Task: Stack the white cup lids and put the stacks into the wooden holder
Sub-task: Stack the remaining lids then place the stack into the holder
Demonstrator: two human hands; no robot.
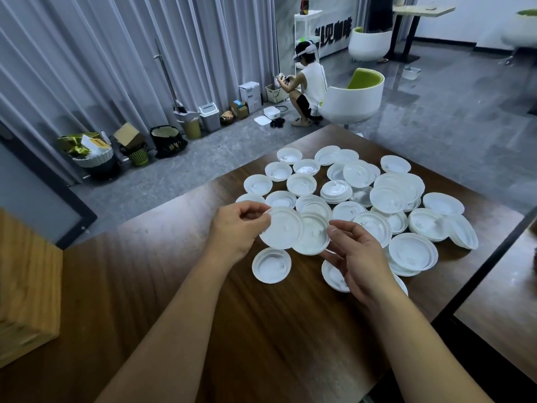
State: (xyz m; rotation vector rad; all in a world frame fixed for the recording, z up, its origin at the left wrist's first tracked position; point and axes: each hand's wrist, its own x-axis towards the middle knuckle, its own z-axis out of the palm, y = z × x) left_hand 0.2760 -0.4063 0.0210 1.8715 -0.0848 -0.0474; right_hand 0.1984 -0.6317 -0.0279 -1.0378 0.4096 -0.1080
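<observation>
Your left hand (238, 225) pinches the rim of one white lid (281, 228) between thumb and fingers (263, 221), and your right hand (356, 254) pinches a second lid (312, 235) the same way; the two lids overlap edge over edge, held just above the surface (261, 330). Judging from that overlap, you are about to nest them. If the rims meet tilted or the lids face opposite ways, they will likely jam or spring apart, and a thin-rim pinch could let one drop. Beyond the held lids, the loose lids (363, 193) spread across the surface, some already in small stacks; one single lid (271, 265) lies just below the held pair, where a lowered hand could knock it. The wooden holder (26, 286) stands well to the left of the held lids, with nothing between.
</observation>
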